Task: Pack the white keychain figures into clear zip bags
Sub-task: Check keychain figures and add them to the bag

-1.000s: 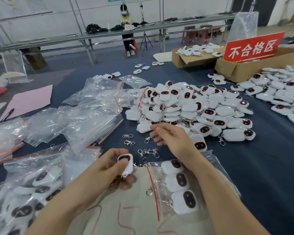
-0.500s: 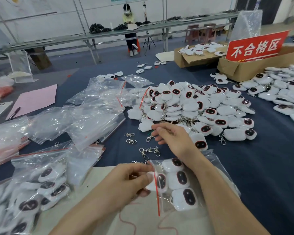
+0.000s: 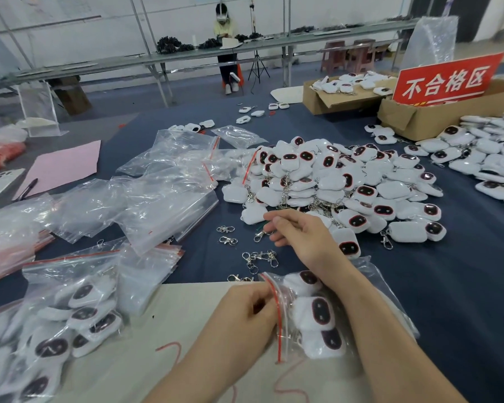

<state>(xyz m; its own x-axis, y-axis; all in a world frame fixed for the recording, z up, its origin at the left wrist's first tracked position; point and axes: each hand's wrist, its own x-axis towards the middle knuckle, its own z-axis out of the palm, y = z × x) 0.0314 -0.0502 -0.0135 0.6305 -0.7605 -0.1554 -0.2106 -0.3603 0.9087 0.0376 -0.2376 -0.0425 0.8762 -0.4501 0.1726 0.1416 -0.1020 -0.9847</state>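
A clear zip bag [image 3: 374,289] with a red zip strip lies on a beige board [image 3: 172,330] in front of me, with several white keychain figures [image 3: 317,314] inside. My left hand [image 3: 245,312] has its fingers curled on the bag's open mouth at the red strip. My right hand [image 3: 300,237] rests above the bag with its fingers loosely curled and nothing visible between them. Its fingertips are beside a loose metal clasp [image 3: 259,235]. Just beyond it, a big pile of loose white figures [image 3: 332,181] covers the blue cloth.
Empty clear bags [image 3: 157,193] are heaped on the left, and filled bags [image 3: 70,315] lie at the near left. More loose clasps [image 3: 259,257] are scattered between my hands. Cardboard boxes [image 3: 419,120] with a red sign [image 3: 445,80] and another figure pile [image 3: 492,152] are at the right.
My left hand moved right with a white figure and pushed it into the bag's mouth; the figure is no longer in its fingers. My right hand stayed in place.
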